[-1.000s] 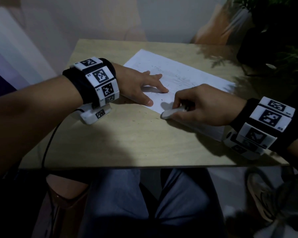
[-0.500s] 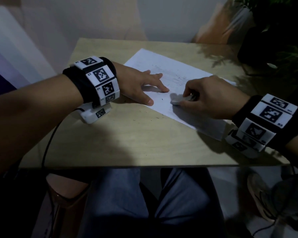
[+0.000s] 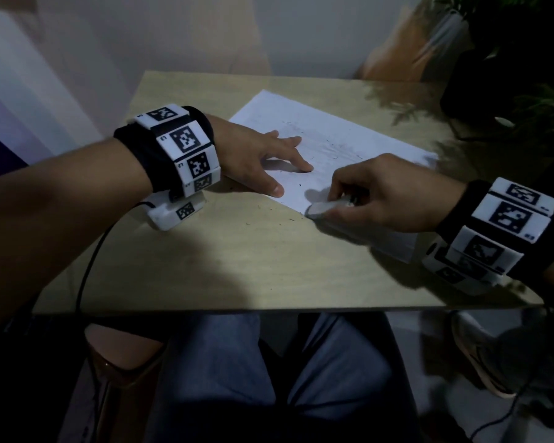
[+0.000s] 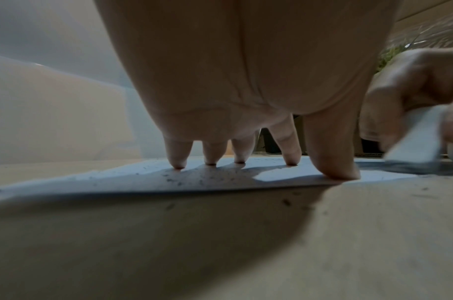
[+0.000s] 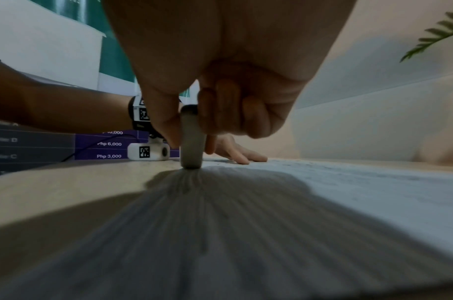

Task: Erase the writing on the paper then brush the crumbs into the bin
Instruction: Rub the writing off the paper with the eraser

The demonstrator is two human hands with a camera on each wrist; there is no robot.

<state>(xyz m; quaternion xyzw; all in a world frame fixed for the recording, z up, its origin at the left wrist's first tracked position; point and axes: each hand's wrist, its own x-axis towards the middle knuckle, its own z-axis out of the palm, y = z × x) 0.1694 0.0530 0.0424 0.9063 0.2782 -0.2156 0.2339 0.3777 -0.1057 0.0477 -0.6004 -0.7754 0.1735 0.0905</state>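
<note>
Evidently the left hand (image 3: 256,161) lies spread with straight fingers (image 4: 292,154) pressed on the paper (image 3: 343,139), probably to keep the sheet from sliding under the rubbing. The right hand (image 3: 387,193) pinches the eraser (image 3: 325,207) between thumb and curled fingers; its tip meets the sheet at the near edge, just beside bare table (image 3: 237,266). Faint writing remains across the sheet's middle, so erasing looks unfinished. Crumbs (image 3: 269,215) dot both paper and tabletop near the left thumb. Open tabletop lies toward the person; a plant (image 3: 509,91) crowds the far right corner. No bin is visible in any view, so the sweeping direction cannot be judged.
</note>
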